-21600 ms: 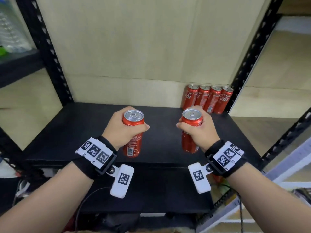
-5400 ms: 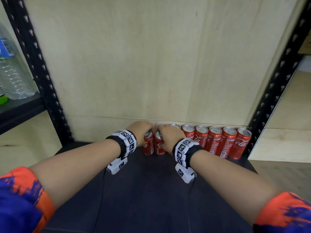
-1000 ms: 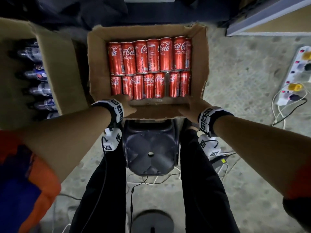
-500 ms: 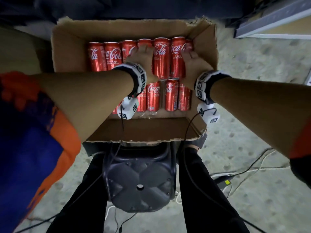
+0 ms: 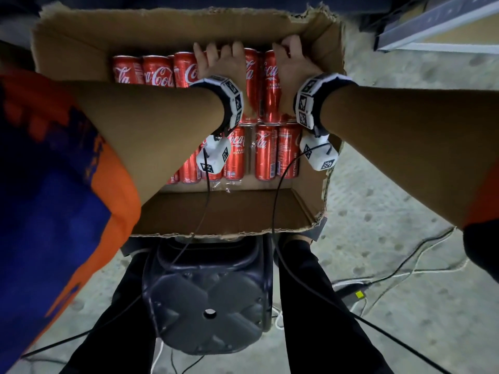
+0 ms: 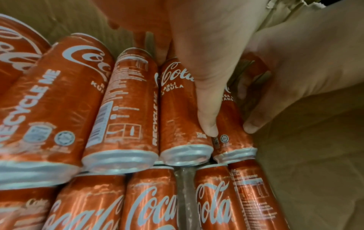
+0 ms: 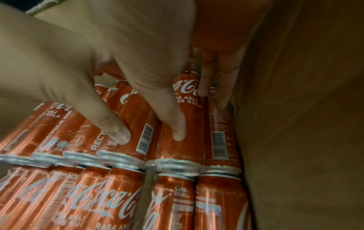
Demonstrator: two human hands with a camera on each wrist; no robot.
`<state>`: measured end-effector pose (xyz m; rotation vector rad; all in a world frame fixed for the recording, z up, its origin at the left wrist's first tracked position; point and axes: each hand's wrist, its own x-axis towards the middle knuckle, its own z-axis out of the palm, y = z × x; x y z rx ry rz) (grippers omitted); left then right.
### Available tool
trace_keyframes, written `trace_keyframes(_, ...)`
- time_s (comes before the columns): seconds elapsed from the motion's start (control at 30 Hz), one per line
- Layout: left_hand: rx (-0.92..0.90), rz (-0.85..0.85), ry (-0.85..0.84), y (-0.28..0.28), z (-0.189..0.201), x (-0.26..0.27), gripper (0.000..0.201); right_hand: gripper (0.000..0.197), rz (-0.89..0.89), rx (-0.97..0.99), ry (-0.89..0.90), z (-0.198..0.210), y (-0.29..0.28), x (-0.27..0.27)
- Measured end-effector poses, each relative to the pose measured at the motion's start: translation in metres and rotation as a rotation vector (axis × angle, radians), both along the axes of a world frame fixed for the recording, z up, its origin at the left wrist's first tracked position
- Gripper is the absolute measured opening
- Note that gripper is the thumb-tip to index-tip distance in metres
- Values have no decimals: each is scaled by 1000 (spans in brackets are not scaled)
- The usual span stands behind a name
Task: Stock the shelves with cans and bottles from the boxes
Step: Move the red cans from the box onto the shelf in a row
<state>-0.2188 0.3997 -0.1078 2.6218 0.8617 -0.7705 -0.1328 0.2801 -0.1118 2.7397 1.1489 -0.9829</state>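
An open cardboard box point(image 5: 81, 41) holds two rows of red cola cans point(image 5: 266, 152) lying on their sides under wrinkled clear film. Both hands reach onto the far row. My left hand point(image 5: 220, 63) lies over one red can point(image 6: 177, 109), its thumb point(image 6: 206, 124) pushed into the gap beside it and its fingers curled over the far end. My right hand point(image 5: 291, 63) grips a neighbouring red can point(image 7: 187, 121), thumb point(image 7: 177, 132) on one side and fingers point(image 7: 206, 88) on the other, close to the box's right wall point(image 7: 295, 109).
The box's near edge sits above a dark plastic stool point(image 5: 208, 306) between my legs in black trousers. Cables point(image 5: 378, 279) trail over the concrete floor to the right. A shelf frame point(image 5: 432, 25) shows at the top right.
My hands left the box's near edge, went into the box and slid to the far ends of the back row. They have closed round two cans there.
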Motion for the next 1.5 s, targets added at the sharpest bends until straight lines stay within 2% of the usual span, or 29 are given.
trace_keyframes(0.07, 31, -1, -21, -7, 3, 2, 44, 74, -23, -11, 43, -12, 5, -4)
trace_keyframes(0.13, 44, -13, -55, -14, 3, -3, 48, 81, -62, -65, 37, -17, 5, -7)
trace_keyframes(0.2, 42, 2, -113, -19, 1, -8, 53, 81, -162, -147, 34, -1, 3, -11)
trace_keyframes(0.27, 11, 51, -146, -22, 5, -10, 55, 84, -256, -170, 129, 9, -3, -10)
trace_keyframes(0.37, -179, 65, -110, -22, 13, -15, 84, 68, -395, -44, 166, 10, -13, -13)
trace_keyframes(0.43, -317, 155, -130, -20, 18, -24, 99, 79, -530, 6, 177, 11, -17, -20)
trace_keyframes(0.5, -426, 269, -179, -20, 21, -35, 101, 92, -698, 40, 231, 14, -20, -23)
trace_keyframes(0.57, -459, 324, -204, -23, 28, -45, 99, 80, -769, -6, 323, 17, -23, -25)
trace_keyframes(0.63, -505, 381, -226, -24, 32, -55, 92, 64, -793, 8, 388, 19, -26, -29)
trace_keyframes(0.67, -544, 407, -236, -25, 33, -60, 86, 63, -808, 37, 406, 20, -27, -33)
trace_keyframes(0.8, -643, 459, -271, -20, 40, -83, 69, 78, -805, 95, 423, 28, -30, -41)
trace_keyframes(0.93, -687, 524, -250, -12, 60, -107, 69, 86, -789, 110, 496, 49, -38, -41)
trace_keyframes(1.07, -718, 590, -227, 2, 92, -134, 71, 98, -814, 115, 485, 76, -45, -53)
trace_keyframes(1.13, -740, 595, -212, 9, 111, -147, 75, 92, -825, 151, 488, 91, -50, -63)
trace_keyframes(1.33, -810, 647, -223, 23, 162, -187, 78, 55, -920, 260, 507, 152, -72, -96)
trace_keyframes(1.5, -785, 678, -250, 19, 209, -214, 67, 60, -893, 301, 491, 202, -89, -126)
